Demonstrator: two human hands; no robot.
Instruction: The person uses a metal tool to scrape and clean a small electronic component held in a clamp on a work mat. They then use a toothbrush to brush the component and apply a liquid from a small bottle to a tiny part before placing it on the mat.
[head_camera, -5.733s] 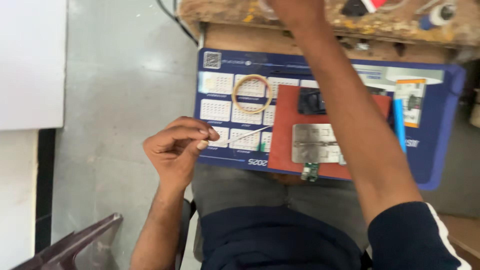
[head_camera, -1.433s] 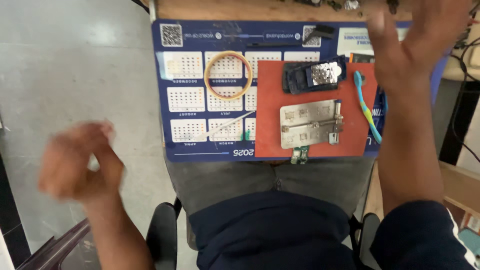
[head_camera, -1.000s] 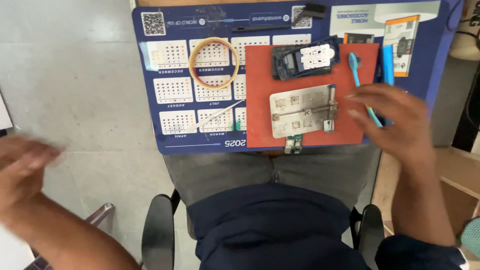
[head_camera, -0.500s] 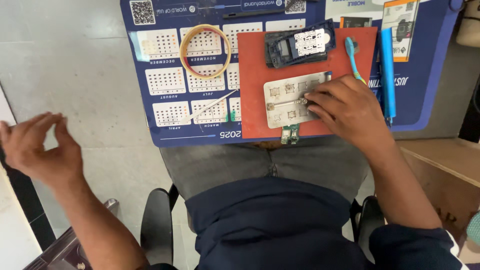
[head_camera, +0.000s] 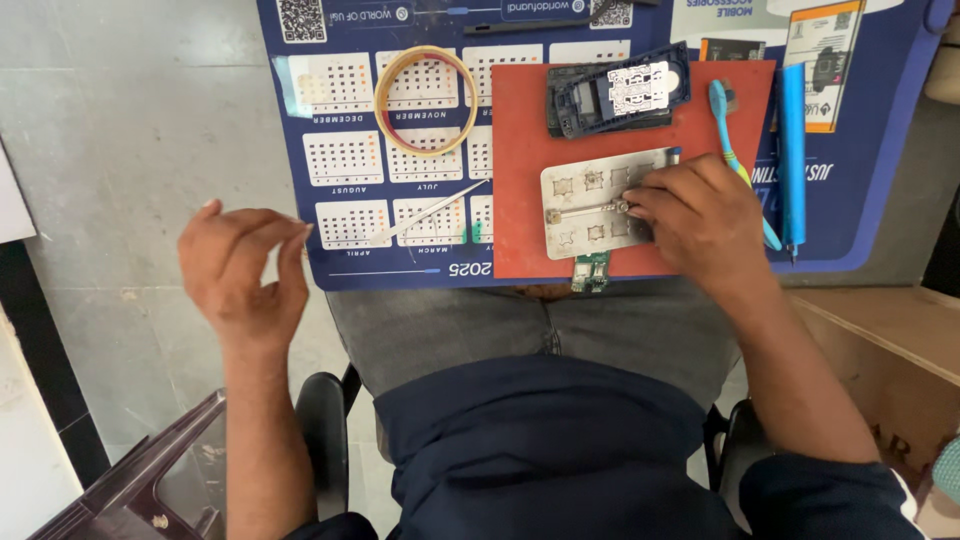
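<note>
Head view is showing me the right hand (head_camera: 700, 215) resting on the flat silver metal plate with square cut-outs (head_camera: 600, 205), its fingers curled and the fingertips (head_camera: 640, 195) pressing on the plate near a thin bar that runs across it; I am not seeing anything gripped between them. That plate is lying on the red rectangular mat (head_camera: 520, 150), in its lower half, and a small green circuit board (head_camera: 590, 270) is poking out just below the mat's near edge. Above the plate, on the same mat, a dark blue phone frame with a pale metal shield inside (head_camera: 615, 90) is sitting tilted. The left hand (head_camera: 245, 265) is hovering empty off the left edge of the blue printed calendar sheet (head_camera: 350, 170), fingers loosely bent, thumb and forefinger close together, touching nothing. Near it on the sheet, slim metal tweezers (head_camera: 425, 213) are lying at a slant, and a tan ring of tape (head_camera: 425, 100) is sitting further up. Just right of the right hand, a light blue toothbrush (head_camera: 730, 130) and a blue pen-shaped tool (head_camera: 792, 150) are lying lengthwise.
</note>
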